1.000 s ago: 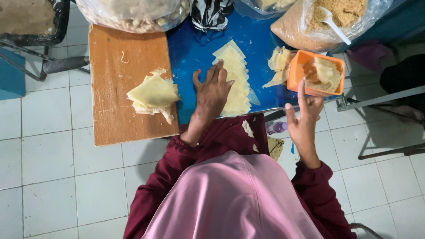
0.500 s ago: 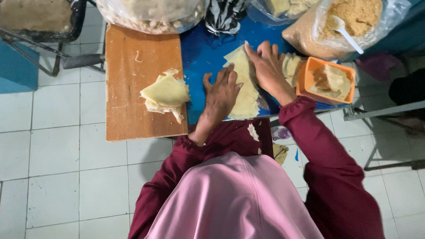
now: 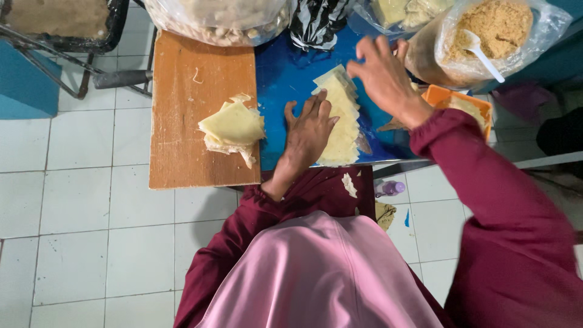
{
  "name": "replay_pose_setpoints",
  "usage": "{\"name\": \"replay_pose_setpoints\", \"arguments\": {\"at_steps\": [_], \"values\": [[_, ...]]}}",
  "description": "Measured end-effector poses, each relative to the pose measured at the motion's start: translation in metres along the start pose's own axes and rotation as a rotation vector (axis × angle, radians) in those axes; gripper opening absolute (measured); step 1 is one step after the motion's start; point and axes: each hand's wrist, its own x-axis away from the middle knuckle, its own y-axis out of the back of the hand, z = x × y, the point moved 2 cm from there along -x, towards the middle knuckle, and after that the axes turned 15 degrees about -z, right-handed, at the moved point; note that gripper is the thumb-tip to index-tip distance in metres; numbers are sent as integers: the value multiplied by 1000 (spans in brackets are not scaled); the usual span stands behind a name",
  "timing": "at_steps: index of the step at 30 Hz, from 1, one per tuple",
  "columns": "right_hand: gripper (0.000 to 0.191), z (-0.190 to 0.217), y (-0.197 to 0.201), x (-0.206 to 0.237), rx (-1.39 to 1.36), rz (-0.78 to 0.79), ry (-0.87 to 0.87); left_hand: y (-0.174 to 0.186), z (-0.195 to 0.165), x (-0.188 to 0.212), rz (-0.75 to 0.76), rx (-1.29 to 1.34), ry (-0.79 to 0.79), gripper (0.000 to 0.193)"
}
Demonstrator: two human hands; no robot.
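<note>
While left hand [image 3: 310,130] presses wrappers [image 3: 340,118], clear crumb bag [image 3: 486,39] sits far-right.

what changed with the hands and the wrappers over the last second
The right hand swung from beside the orange tray over to the top of the fanned row of pale yellow wrappers, holding nothing. The left hand stayed pressed flat on that row. The wrapper stack on the wooden board did not move.

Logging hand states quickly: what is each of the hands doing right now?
Left hand: open, flat on the stack of pale wrappers, holding nothing.
Right hand: open, fingers spread above the wrappers, holding nothing.
</note>
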Motion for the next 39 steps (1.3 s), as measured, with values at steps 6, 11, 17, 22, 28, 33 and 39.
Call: {"name": "replay_pose_setpoints", "arguments": {"at_steps": [6,11,17,22,28,33,39], "values": [[22,4,-25,-14,-164,70,-356,0,-1,0,-31,-8,-4,33],[23,-4,4,9,-105,-221,-252,1,1,0,3,4,2,31],[18,-61,108,88,119,-355,-479,3,2,1,1,61,-18,30],[18,-81,109,122,189,-230,-542,7,2,2,-15,28,-21,27],[19,-86,93,130,186,-243,-528,20,-2,1,-46,-84,-46,20],[11,-101,85,134,248,-184,-620,30,-5,1,-103,-127,-83,18],[10,-116,85,151,62,-218,-619,34,-8,0,-120,-144,-93,17]]}}
